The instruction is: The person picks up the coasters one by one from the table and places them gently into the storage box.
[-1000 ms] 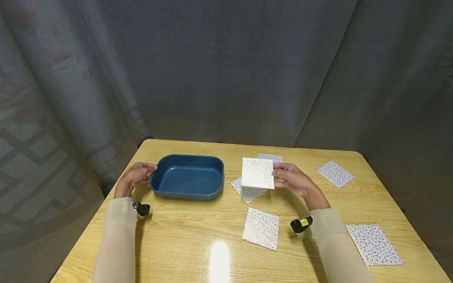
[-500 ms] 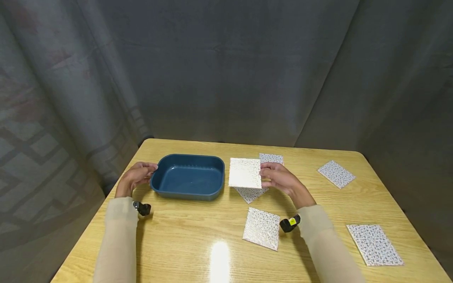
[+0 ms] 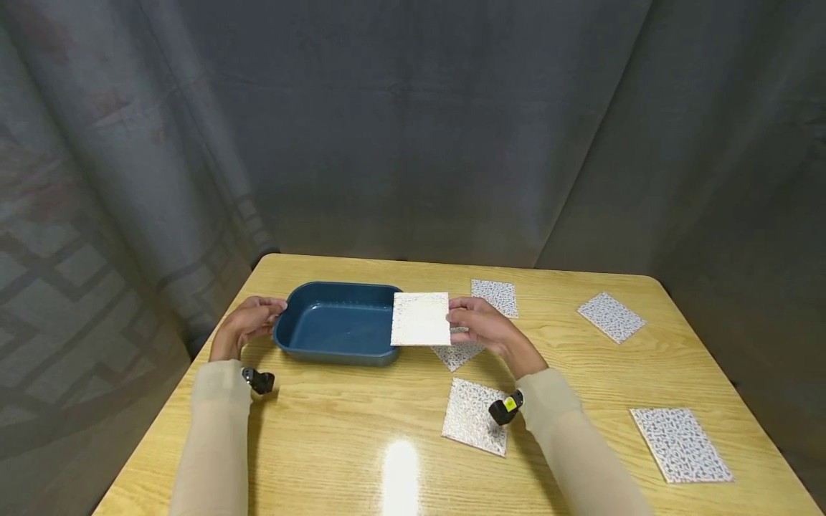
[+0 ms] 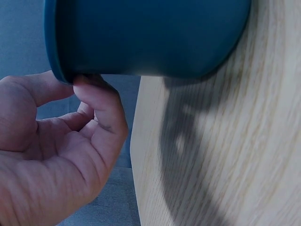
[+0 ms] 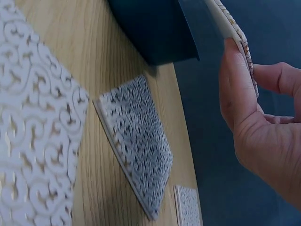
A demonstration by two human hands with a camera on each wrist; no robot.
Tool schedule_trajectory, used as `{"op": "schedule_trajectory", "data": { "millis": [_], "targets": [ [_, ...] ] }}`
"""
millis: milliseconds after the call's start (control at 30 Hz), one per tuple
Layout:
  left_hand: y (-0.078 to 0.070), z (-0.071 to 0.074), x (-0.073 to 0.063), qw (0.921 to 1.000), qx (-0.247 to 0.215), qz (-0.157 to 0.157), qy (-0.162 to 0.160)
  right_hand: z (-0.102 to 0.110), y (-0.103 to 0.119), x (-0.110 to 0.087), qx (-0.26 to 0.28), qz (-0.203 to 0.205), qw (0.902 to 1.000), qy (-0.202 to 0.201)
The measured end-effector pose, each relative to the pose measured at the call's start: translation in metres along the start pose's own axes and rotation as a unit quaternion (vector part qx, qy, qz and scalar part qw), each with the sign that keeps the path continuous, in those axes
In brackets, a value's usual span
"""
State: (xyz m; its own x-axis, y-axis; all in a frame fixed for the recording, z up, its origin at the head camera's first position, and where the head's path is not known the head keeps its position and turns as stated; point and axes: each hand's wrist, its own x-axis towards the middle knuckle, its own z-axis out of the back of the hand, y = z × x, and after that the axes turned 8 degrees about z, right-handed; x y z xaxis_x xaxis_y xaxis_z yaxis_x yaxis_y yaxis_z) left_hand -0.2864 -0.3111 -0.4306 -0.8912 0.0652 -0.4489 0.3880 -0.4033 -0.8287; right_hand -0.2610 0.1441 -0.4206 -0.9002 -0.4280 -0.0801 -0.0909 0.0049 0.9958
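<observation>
Enclosing the back and sides, a dark gray curtain [image 3: 400, 136] bears a faint pattern at the left. Before it stands a wood-grain bench [image 3: 323, 437] with rounded corners. On its back left part sits a blue rectangular tray [image 3: 342, 326]. The left hand [image 3: 248, 321] pinches the tray's left rim between thumb and fingers. The right hand [image 3: 484, 326] grips a square tile [image 3: 421, 319] by its right edge, raised off the bench; in the head view this tile overlaps the tray's right end, its upper face whitened by glare. Five scroll-patterned tiles lie on the bench: a near right tile [image 3: 682, 446], a near middle tile [image 3: 470, 412], a far right tile [image 3: 611, 317], a back tile [image 3: 495, 292] and a partly hidden tile [image 3: 459, 355] below the right hand. Smallest are two black wrist cameras [image 3: 258, 380].
</observation>
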Motion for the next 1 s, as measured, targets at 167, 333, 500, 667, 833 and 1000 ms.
{"op": "schedule_trajectory", "data": {
  "millis": [167, 333, 500, 667, 833, 1000],
  "targets": [
    [0.0, 0.0, 0.001, 1.0, -0.001, 0.001, -0.002, -0.011, 0.001, 0.007, 0.006, 0.0, 1.0, 0.003],
    [-0.001, 0.0, 0.001, 1.0, 0.006, 0.003, -0.005, -0.021, 0.003, 0.013, -0.005, -0.006, 1.0, 0.001],
    [-0.002, 0.002, 0.001, 0.9999, -0.001, 0.011, -0.003, -0.028, 0.003, 0.02, -0.01, -0.016, 0.9998, -0.006],
    [-0.001, 0.003, 0.0, 1.0, 0.0, 0.008, 0.0, -0.037, 0.002, 0.028, -0.007, -0.02, 0.9997, -0.014],
    [-0.001, 0.003, 0.001, 1.0, 0.003, 0.003, -0.003, -0.048, 0.004, 0.034, -0.012, -0.017, 0.9997, -0.013],
    [-0.001, 0.002, 0.001, 1.0, 0.007, 0.003, 0.0, -0.06, 0.005, 0.04, 0.002, -0.022, 0.9996, -0.02]
  ]
}}
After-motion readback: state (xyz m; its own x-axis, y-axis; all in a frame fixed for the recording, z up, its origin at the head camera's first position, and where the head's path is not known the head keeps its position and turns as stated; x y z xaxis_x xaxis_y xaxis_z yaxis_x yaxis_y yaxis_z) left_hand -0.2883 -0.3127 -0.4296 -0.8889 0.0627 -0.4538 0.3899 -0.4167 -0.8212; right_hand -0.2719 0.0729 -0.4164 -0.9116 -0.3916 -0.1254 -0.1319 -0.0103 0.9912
